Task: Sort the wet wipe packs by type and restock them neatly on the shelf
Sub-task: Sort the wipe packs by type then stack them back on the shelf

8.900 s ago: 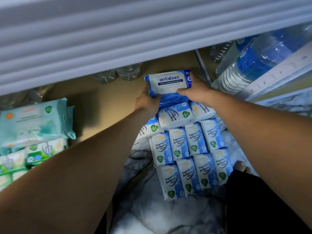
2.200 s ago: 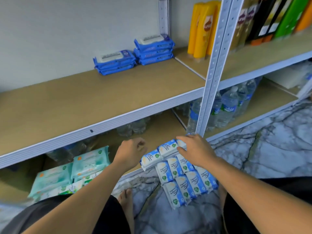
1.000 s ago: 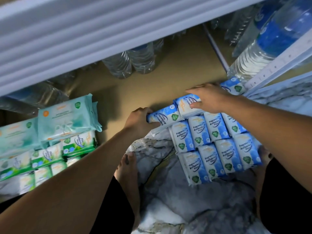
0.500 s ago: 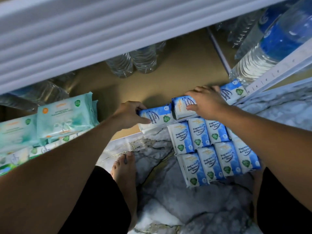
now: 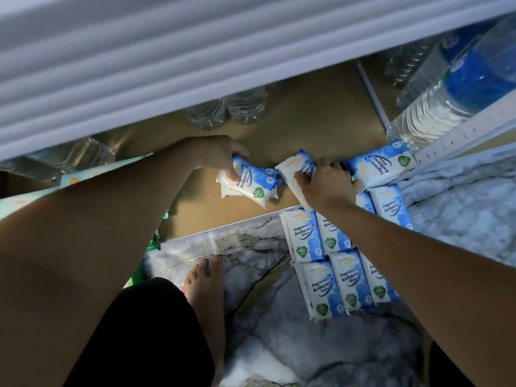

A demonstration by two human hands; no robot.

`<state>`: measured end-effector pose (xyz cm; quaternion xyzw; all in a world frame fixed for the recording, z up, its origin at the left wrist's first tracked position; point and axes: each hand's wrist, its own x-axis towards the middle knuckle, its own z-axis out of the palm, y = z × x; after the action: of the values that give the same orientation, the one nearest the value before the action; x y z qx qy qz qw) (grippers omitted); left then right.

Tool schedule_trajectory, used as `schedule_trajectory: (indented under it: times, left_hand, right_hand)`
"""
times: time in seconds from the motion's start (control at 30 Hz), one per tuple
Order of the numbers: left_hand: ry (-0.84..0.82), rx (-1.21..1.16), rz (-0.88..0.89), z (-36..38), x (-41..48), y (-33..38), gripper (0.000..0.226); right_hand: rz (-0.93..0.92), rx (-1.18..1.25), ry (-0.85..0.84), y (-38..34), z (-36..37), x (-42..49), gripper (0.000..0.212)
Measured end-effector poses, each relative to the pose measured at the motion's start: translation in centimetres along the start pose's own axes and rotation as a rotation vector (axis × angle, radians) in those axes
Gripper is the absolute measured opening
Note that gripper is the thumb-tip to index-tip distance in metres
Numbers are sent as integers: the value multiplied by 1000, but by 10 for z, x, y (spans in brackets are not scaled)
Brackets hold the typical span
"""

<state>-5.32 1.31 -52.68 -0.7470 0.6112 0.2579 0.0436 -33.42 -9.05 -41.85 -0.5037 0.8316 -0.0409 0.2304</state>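
**Blue-white wipe packs: both hands at the bottom shelf's front edge**

Left hand (image 5: 220, 156), centre frame: grip closed round one end of a blue-and-white antibacterial pack (image 5: 252, 185). That pack lies on the brown bottom shelf (image 5: 307, 127). A white edge shows under it; can't tell if that's a second pack.
Right hand (image 5: 326, 187), just right of it: grip curled over a second pack (image 5: 296, 167) of the same type, tilted, at the shelf's front edge.
Third pack (image 5: 379, 166) lies on the shelf right of that hand, just beside the white upright (image 5: 460, 135).
Floor packs (image 5: 335, 269) sit in rows on the marble floor (image 5: 307, 347), lower right, partly under the right forearm.
Teal packs (image 5: 83, 174) at the left edge, mostly hidden behind the left arm.
Large water bottles (image 5: 452, 99) upper right; two clear bottles (image 5: 226, 110) at the shelf back, centre.
Bare foot (image 5: 206, 286) on the floor, lower centre.
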Motion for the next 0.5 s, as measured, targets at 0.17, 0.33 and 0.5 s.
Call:
schedule_trajectory:
  times: [0.17, 0.33, 0.5]
  left_hand:
    - [-6, -418, -152, -17, 13, -14, 38]
    - [19, -789, -369, -72, 31, 48, 39]
    - [-23, -808, -534, -102, 43, 166, 54]
  right_hand:
    - [-79, 89, -1, 7, -3, -4, 49]
    - [-131, 98, -34, 10, -6, -7, 48]
    - [-50, 263, -47, 11, -3, -8, 56]
